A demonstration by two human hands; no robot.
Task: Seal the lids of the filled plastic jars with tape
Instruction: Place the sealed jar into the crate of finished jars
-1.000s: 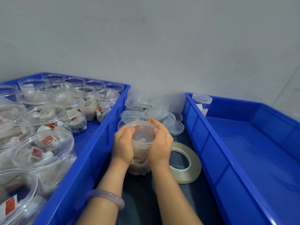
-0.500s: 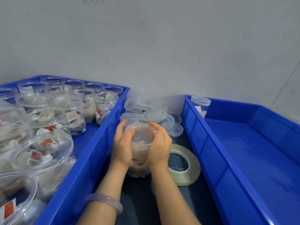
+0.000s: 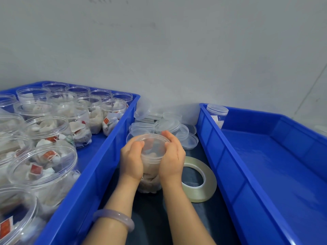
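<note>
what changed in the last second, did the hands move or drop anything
Very little. The fingers of the left hand, straighter and raised half a second ago, curl on the lid again; the right hand keeps gripping the opposite side. Nothing was let go. The jar stands where it was between the blue bins; the tape roll lies untouched beside it.

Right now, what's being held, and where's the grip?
One filled clear jar, in both hands. The left hand and right hand clasp its upper sides, curling over the lid rim. The tape roll lies beside it.
</note>
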